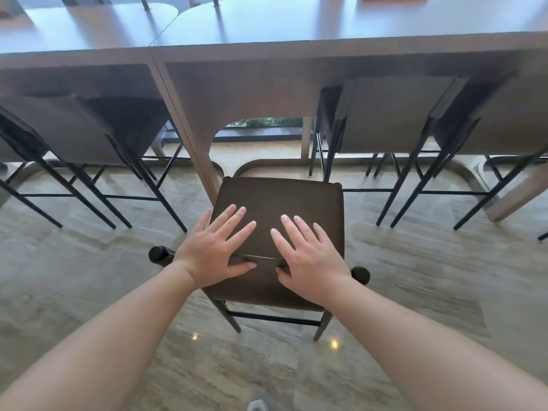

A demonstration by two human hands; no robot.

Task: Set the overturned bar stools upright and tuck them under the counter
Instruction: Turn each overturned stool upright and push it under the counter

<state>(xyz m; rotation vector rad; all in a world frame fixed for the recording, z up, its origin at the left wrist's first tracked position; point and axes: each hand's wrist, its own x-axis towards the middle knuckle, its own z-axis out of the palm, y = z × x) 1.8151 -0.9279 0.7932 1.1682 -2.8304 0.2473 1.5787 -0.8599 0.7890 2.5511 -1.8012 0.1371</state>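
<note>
nearest, a shoe tip (258, 404) at the bottom edge on polished stone floor (89, 262). just beyond, left hand (215, 250) and right hand (308, 262), both flat with fingers spread and straight, pressing on the dark seat of the bar stool (278, 200); thumbs down at the seat's back rail, gripping nothing. stool upright on its legs, out in the open, its front edge only just reaching the counter (296, 48), close beside the counter's slanted support panel (189, 134).

likely trouble: pushing straight ahead and catching the stool's left front corner on that panel, so near; palms sliding over the smooth seat rather than moving it; legs skating crooked on the glossy floor.

further off, other stools (394, 123) already tucked under on both sides. beyond, a low window with greenery, and daylight glare across the countertop.
</note>
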